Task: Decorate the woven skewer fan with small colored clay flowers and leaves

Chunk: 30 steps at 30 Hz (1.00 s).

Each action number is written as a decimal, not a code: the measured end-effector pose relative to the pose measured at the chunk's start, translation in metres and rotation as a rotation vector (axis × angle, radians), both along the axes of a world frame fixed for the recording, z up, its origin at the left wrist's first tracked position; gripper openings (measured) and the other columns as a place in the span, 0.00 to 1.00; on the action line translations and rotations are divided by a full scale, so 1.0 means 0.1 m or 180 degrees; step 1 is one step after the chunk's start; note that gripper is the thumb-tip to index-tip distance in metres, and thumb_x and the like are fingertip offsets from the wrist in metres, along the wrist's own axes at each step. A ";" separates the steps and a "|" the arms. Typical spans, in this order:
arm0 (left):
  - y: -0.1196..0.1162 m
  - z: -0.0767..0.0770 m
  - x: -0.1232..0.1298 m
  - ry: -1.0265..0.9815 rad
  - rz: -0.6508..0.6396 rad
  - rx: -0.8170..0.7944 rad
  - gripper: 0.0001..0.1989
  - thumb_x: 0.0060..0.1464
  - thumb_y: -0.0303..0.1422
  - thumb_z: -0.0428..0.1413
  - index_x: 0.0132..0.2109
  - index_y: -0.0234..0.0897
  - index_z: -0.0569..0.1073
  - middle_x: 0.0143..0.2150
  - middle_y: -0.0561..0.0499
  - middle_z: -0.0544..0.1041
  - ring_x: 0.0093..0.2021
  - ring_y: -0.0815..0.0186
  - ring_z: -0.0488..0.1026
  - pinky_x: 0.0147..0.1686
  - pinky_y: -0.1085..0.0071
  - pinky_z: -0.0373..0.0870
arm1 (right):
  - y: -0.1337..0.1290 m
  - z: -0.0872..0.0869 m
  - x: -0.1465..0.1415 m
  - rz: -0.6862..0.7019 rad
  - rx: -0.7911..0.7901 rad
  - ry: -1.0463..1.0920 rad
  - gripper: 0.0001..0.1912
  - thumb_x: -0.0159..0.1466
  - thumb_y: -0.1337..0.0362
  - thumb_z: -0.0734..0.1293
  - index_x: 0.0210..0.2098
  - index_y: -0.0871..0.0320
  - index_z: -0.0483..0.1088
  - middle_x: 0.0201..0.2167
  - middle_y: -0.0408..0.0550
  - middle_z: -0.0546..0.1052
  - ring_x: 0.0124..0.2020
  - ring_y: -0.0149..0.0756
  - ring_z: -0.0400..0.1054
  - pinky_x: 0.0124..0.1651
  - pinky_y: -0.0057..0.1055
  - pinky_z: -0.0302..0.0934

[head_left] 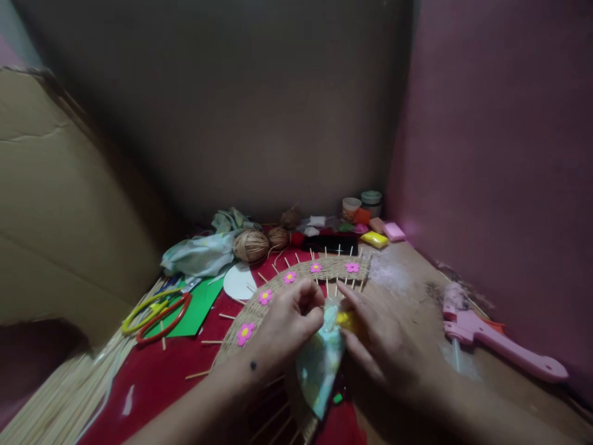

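My left hand [294, 318] is closed, thumb and fingertips pressed together above the light blue patterned cloth [319, 371]. What the fingertips pinch is too small to make out. My right hand [386, 340] is curved around a shiny yellow packet [345, 319], which its fingers partly cover. Beneath both hands lies a curved fan of woven twine [301, 272] with thin sticks poking out along both edges. Several pink flowers with yellow centres [245, 334] sit along its band. My left forearm covers part of the fan.
Scissors [157, 318] rest on green sheets [199, 309] at the left. Twine balls [251, 246], a dark phone [330, 244], small clay packets [393, 232] and a cup [351, 209] are at the back. On the right lies a pink glue gun [504, 346] beside the wall.
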<state>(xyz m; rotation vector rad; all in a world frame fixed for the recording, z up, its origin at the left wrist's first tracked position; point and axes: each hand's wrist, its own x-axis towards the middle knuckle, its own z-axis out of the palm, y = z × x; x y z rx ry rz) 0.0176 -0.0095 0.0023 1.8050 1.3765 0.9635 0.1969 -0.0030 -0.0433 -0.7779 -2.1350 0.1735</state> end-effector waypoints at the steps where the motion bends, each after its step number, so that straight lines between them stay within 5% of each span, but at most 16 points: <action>1: -0.01 0.05 0.01 0.0175 -0.0046 -0.0022 0.06 0.47 0.23 0.50 0.29 0.36 0.69 0.25 0.56 0.67 0.25 0.72 0.61 0.26 0.74 0.58 | 0.00 0.00 0.00 -0.0003 0.0016 0.0017 0.36 0.62 0.70 0.57 0.66 0.50 0.39 0.51 0.57 0.71 0.49 0.47 0.69 0.47 0.44 0.68; 7: -0.03 0.17 -0.03 0.0977 -0.0482 -0.0068 0.07 0.51 0.27 0.55 0.33 0.38 0.79 0.26 0.53 0.73 0.26 0.70 0.65 0.28 0.73 0.58 | 0.00 0.04 0.02 -0.0009 0.0002 -0.0074 0.33 0.62 0.69 0.59 0.65 0.56 0.45 0.41 0.56 0.74 0.42 0.44 0.72 0.43 0.41 0.70; 13: -0.06 0.08 -0.02 0.0586 -0.0643 0.0009 0.07 0.54 0.30 0.56 0.37 0.40 0.79 0.28 0.53 0.72 0.30 0.68 0.67 0.30 0.74 0.61 | 0.00 0.07 0.05 0.0086 -0.0309 -0.0183 0.31 0.62 0.66 0.59 0.64 0.60 0.50 0.41 0.57 0.75 0.38 0.43 0.72 0.39 0.39 0.70; 19: -0.07 0.02 0.05 0.0285 -0.0778 0.0082 0.09 0.56 0.28 0.53 0.31 0.36 0.79 0.28 0.52 0.71 0.30 0.70 0.66 0.31 0.74 0.63 | -0.01 0.02 0.11 0.0124 -0.0249 -0.0439 0.42 0.56 0.68 0.62 0.67 0.57 0.42 0.46 0.58 0.73 0.41 0.47 0.71 0.40 0.41 0.69; 30: -0.15 0.00 0.12 0.0348 -0.0742 0.0371 0.08 0.55 0.27 0.53 0.31 0.34 0.77 0.26 0.52 0.71 0.29 0.70 0.67 0.30 0.73 0.63 | 0.05 -0.02 0.11 0.0869 -0.1731 0.0221 0.44 0.57 0.71 0.62 0.67 0.55 0.36 0.36 0.45 0.71 0.31 0.32 0.66 0.33 0.30 0.64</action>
